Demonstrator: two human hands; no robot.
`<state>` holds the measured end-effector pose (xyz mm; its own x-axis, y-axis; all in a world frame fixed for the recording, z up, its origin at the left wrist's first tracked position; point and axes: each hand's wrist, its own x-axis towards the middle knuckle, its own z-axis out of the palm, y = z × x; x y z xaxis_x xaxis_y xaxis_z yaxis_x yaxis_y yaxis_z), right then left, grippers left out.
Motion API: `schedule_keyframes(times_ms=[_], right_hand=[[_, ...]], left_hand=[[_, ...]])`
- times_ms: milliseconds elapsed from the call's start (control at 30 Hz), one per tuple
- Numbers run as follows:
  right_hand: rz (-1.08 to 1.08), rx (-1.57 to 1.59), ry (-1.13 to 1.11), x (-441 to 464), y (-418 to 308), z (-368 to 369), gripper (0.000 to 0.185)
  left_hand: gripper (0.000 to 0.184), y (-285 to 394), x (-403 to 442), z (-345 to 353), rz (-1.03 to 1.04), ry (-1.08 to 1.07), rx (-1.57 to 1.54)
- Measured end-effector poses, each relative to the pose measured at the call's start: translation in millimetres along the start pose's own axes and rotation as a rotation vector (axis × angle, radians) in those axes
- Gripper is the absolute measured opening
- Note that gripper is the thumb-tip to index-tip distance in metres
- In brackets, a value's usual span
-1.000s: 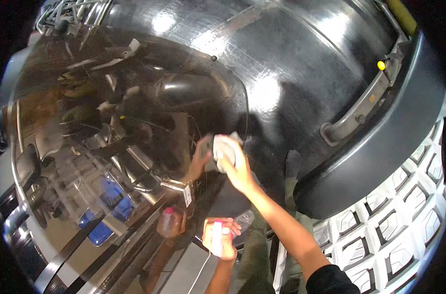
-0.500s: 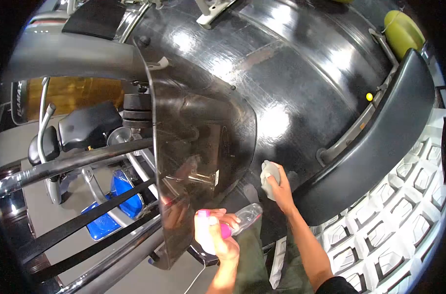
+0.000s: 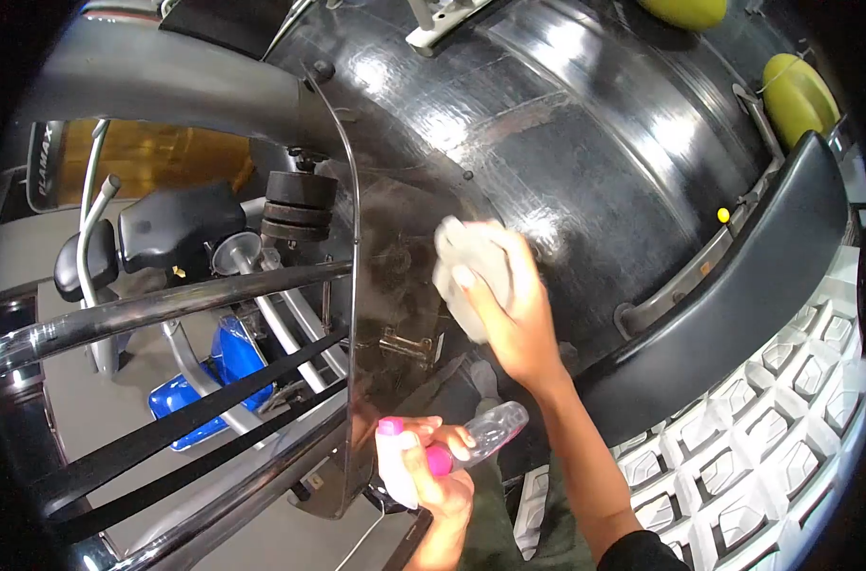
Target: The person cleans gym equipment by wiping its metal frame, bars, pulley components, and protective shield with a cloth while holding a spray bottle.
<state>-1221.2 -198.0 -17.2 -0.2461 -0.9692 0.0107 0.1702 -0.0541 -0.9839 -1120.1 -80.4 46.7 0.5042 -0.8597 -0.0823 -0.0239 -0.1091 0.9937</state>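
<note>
A folded grey-white cloth is held in my right hand, raised near the edge of a dark, glossy see-through panel. Whether the cloth touches the panel cannot be told. Lower down, my left hand is wrapped round a spray bottle with a clear body, a pink collar and a white and pink head. The bottle lies tilted, its clear end toward the right. The panel's lower part stands just left of this hand.
Metal bars, black straps and a black padded seat stand on the left, with a blue object below. A long black pad runs along the right beside a white patterned surface. Green rounded objects are at upper right.
The view has shifted, and the panel now appears more edge-on. My right hand with the cloth went right, away from the panel, then came back up and left. The bottle remains in my left hand.
</note>
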Motion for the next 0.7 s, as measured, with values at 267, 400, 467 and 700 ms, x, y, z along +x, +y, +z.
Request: schedule_keyframes(times_ms=[267, 400, 467, 700], right_hand=[[-0.407, 0.122, -0.204, -51, 11, 46, 0.053], [-0.306, -0.001, -0.223, -39, 39, 31, 0.054], [-0.147, -0.02, 0.067, 0, 33, 39, 0.036], [-0.553, -0.057, -0.209, -48, 13, 40, 0.031]], left_hand=[[0.032, -14, -9, -28, 0.077, -0.1, 0.025], [0.03, -20, -8, -36, 0.062, -0.121, 0.021], [0.03, -23, -9, -37, 0.093, -0.167, 0.04], [0.029, -36, -15, -44, 0.076, -0.142, 0.002]])
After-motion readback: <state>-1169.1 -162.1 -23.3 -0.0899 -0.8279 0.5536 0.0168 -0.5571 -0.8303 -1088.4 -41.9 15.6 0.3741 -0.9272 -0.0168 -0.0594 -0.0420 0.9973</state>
